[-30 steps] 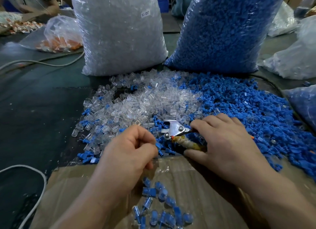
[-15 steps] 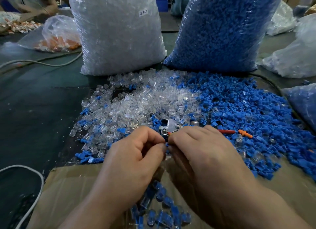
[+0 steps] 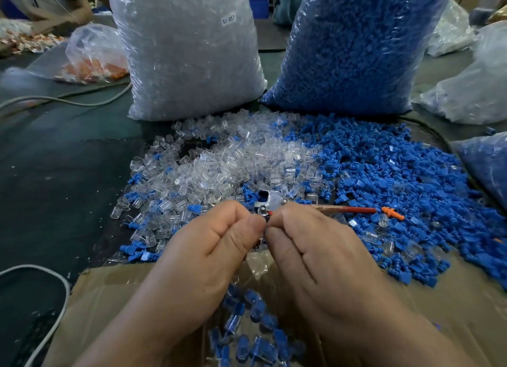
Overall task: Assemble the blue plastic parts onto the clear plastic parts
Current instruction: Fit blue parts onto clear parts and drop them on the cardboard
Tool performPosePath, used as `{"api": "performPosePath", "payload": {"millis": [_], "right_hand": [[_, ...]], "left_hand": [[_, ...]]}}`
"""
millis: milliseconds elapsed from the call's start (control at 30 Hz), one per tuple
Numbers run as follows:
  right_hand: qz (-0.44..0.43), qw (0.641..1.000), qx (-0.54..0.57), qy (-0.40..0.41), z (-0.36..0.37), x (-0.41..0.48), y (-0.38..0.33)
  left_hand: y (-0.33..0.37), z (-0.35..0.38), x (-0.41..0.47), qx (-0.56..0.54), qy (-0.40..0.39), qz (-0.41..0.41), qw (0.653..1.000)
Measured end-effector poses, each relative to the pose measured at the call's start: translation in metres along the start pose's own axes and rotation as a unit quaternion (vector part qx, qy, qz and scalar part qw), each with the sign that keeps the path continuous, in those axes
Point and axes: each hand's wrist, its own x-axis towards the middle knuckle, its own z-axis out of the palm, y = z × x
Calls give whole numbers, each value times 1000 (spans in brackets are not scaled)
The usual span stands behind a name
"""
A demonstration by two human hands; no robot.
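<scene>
My left hand and my right hand meet fingertip to fingertip above the near edge of the piles. Each hand's curled fingers pinch a small part. The parts are almost wholly hidden; a bit of clear plastic shows between the thumbs. Loose clear plastic parts lie heaped just beyond the hands, and loose blue plastic parts spread to the right. Several joined blue-and-clear pieces lie in a plastic-lined cardboard box under my wrists.
Metal pliers with a red handle lie just past my fingertips, an orange part beside them. A big bag of clear parts and one of blue parts stand behind. A white cable runs at the left.
My right hand has left the spot by the pliers' handle and moved left to meet my left hand. Both hands now pinch together at the middle.
</scene>
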Motion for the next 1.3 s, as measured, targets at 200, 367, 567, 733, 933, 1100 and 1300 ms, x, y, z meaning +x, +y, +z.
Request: {"api": "performPosePath", "payload": {"millis": [200,367,567,733,933,1100,1300], "right_hand": [[277,761,575,-116,-9,0,-9],[135,987,-25,-82,-13,-3,7],[74,962,-256,-69,-2,-6,18],[62,956,-284,-47,8,6,23],[43,961,-265,-68,11,10,24],[43,964,-251,-72,10,5,22],[57,963,-253,-74,14,8,22]], "left_hand": [[4,-2,-2,131,6,152,980],[1,-18,0,139,33,22,989],[-7,-24,4,379,-53,-11,924],[-3,-19,1,383,-134,12,914],[1,-19,2,350,-33,-37,935],[-12,-32,6,455,161,-87,871],[-18,-53,5,536,92,-205,814]]}}
